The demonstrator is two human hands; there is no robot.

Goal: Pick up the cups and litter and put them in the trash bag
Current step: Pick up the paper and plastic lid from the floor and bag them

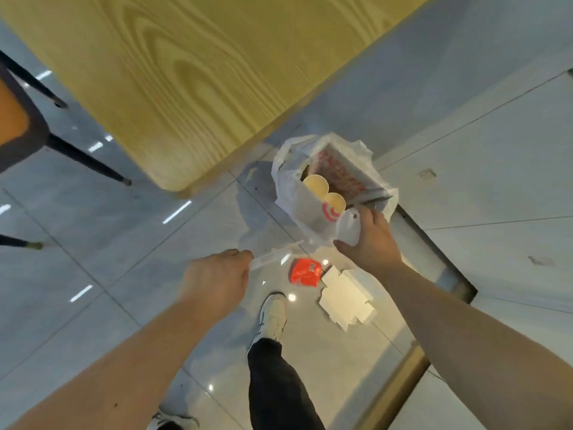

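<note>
right hand (369,235) grips white cup (348,228) at trash bag (290,169) mouth; left hand (217,274) pinches bag edge, arm outstretched.

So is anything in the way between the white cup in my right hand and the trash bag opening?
Nothing visible blocks it. The right hand holds the white cup right at the trash bag rim; two cups already inside leave room.

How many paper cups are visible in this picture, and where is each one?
2. Both stand inside the white trash bag: the larger cup toward the table, the smaller cup beside it, nearer the right hand. Others may be hidden deeper in the bag.
</note>
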